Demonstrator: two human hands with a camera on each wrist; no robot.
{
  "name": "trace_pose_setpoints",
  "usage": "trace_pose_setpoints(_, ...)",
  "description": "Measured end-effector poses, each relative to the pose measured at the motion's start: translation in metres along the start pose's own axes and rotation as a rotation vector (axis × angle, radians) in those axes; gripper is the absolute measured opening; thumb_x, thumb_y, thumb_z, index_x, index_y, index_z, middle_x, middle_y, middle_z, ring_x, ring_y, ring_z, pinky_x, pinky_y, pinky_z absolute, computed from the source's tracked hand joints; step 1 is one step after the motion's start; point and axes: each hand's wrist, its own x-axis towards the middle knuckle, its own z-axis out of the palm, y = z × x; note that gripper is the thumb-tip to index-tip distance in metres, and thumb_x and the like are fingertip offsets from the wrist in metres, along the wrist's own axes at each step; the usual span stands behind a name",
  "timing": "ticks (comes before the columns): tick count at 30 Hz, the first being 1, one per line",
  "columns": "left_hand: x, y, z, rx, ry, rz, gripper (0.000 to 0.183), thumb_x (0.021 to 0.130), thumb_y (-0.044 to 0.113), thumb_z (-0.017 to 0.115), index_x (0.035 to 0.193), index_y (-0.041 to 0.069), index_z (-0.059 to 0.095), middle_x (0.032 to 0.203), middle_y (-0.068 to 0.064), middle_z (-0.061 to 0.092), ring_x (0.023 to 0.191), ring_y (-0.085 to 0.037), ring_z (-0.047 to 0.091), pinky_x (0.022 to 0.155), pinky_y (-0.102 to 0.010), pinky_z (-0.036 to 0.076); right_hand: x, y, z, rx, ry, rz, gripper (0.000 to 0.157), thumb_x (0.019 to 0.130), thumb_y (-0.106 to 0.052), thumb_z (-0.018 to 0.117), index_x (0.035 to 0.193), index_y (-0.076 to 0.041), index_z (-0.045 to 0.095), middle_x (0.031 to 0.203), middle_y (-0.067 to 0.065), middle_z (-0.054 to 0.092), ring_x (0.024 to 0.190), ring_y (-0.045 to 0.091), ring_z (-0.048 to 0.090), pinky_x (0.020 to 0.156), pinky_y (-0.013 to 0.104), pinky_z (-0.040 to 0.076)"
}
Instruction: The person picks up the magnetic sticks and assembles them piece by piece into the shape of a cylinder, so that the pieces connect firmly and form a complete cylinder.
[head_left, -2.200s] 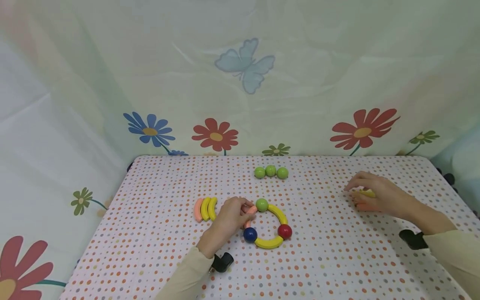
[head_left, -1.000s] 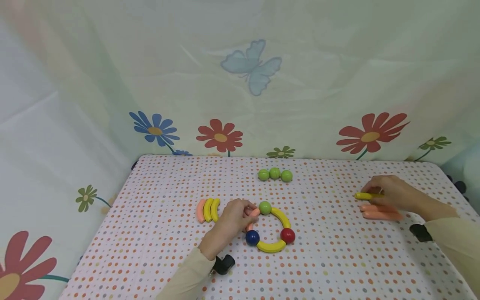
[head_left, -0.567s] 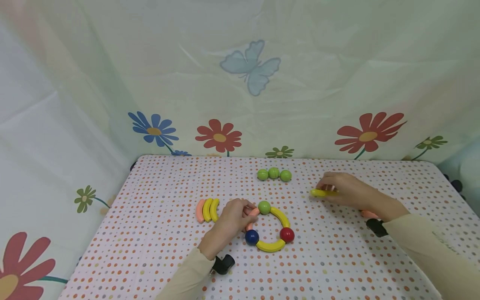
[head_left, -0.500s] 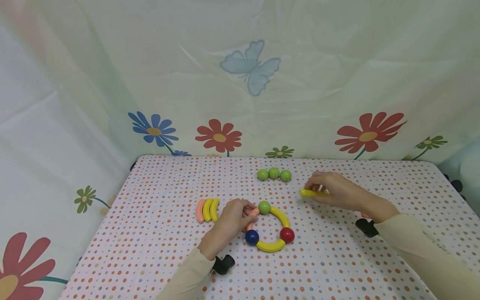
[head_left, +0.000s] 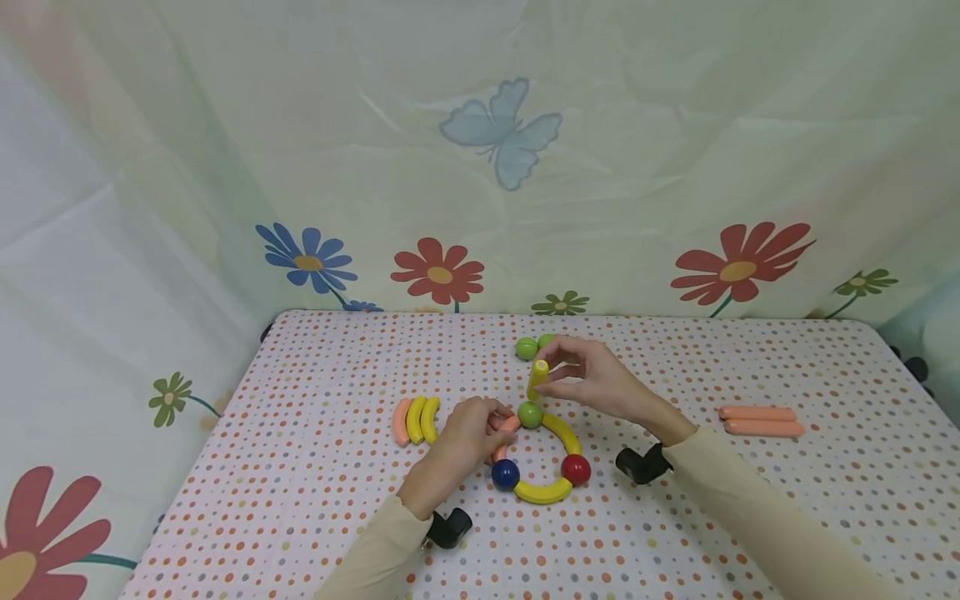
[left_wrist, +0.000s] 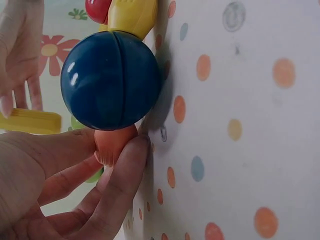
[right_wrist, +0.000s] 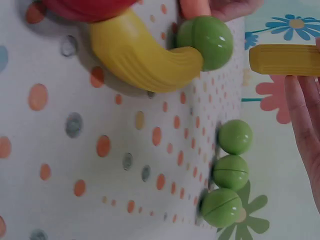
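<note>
My left hand (head_left: pixel 463 437) pinches an orange curved stick (left_wrist: pixel 115 144) between thumb and fingers, right beside a blue ball (left_wrist: pixel 107 80). That stick is part of a flat ring on the table, with a green ball (head_left: pixel 530 415), a red ball (head_left: pixel 576 471) and two yellow curved sticks (head_left: pixel 543 492) completing the circle. Just behind the ring, my right hand (head_left: pixel 603 385) holds a short straight yellow rod (head_left: pixel 537 379) by thumb and fingertips. It stands upright, its lower end right at the top of the green ball in the head view.
One orange and two yellow curved sticks (head_left: pixel 415 420) lie side by side left of my left hand. Two straight orange rods (head_left: pixel 761 421) lie to the right. A row of three green balls (right_wrist: pixel 230 172) sits at the back, partly covered by my right hand in the head view.
My right hand has picked up the yellow rod beside the orange rods, carried it left to the ring's green ball, and turned it from lying flat to upright. My left hand keeps its grip.
</note>
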Motion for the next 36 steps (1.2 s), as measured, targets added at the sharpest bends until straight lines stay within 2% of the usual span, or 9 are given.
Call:
trace_pose_setpoints(4,0.000,0.000,0.000,-0.005,-0.001,-0.003,0.029,0.094,0.007,0.079,0.120,-0.002,0.072,0.084,0.000,0.063,0.061,-0.008,0.057,0.051,-0.019,0.047,-0.001,0.004,0.005,0.029,-0.006,0.016,0.028,0.088,0.009,0.078,0.112,0.006,0.065,0.109,0.015,0.067,0.100,0.026,0.069,0.091,0.034,0.060)
trace_pose_setpoints(9,0.000,0.001,-0.001,-0.007,0.005,-0.004,0.028,0.094,0.007,0.079,0.120,-0.002,0.072,0.083,0.000,0.063,0.060,-0.008,0.057,0.051,-0.019,0.047,-0.002,0.007,0.007,0.073,0.001,0.051,0.030,0.090,0.010,0.076,0.118,0.010,0.063,0.111,0.017,0.065,0.101,0.025,0.067,0.086,0.027,0.060)
trace_pose_setpoints(14,0.000,0.002,-0.002,-0.003,0.002,-0.002,0.028,0.094,0.008,0.079,0.120,-0.001,0.072,0.086,0.000,0.063,0.062,-0.008,0.057,0.053,-0.019,0.047,-0.004,0.007,0.007,0.084,0.004,0.071,0.031,0.091,0.010,0.075,0.119,0.011,0.063,0.112,0.018,0.064,0.102,0.025,0.067,0.084,0.026,0.060)
trace_pose_setpoints(22,0.000,0.003,-0.003,0.001,-0.003,-0.007,0.030,0.095,0.008,0.079,0.122,-0.001,0.072,0.085,0.000,0.064,0.062,-0.008,0.057,0.052,-0.019,0.046,-0.007,0.001,0.012,-0.006,-0.007,0.009,0.024,0.089,0.007,0.079,0.109,0.004,0.067,0.106,0.013,0.067,0.100,0.028,0.070,0.088,0.029,0.060)
trace_pose_setpoints(26,0.000,0.003,-0.003,-0.001,-0.003,-0.017,0.029,0.095,0.008,0.079,0.122,-0.001,0.072,0.085,0.000,0.064,0.061,-0.009,0.057,0.052,-0.019,0.046,-0.007,0.002,0.014,-0.003,-0.004,-0.011,0.024,0.088,0.009,0.079,0.108,0.004,0.066,0.105,0.012,0.067,0.099,0.028,0.071,0.087,0.029,0.060)
trace_pose_setpoints(36,0.000,0.002,-0.002,0.001,-0.010,-0.037,0.031,0.094,0.009,0.079,0.123,0.000,0.071,0.087,-0.001,0.062,0.059,-0.009,0.057,0.051,-0.019,0.047,-0.008,0.006,0.016,0.013,0.007,0.007,0.027,0.088,0.009,0.078,0.112,0.007,0.066,0.108,0.015,0.066,0.100,0.029,0.070,0.087,0.028,0.059)
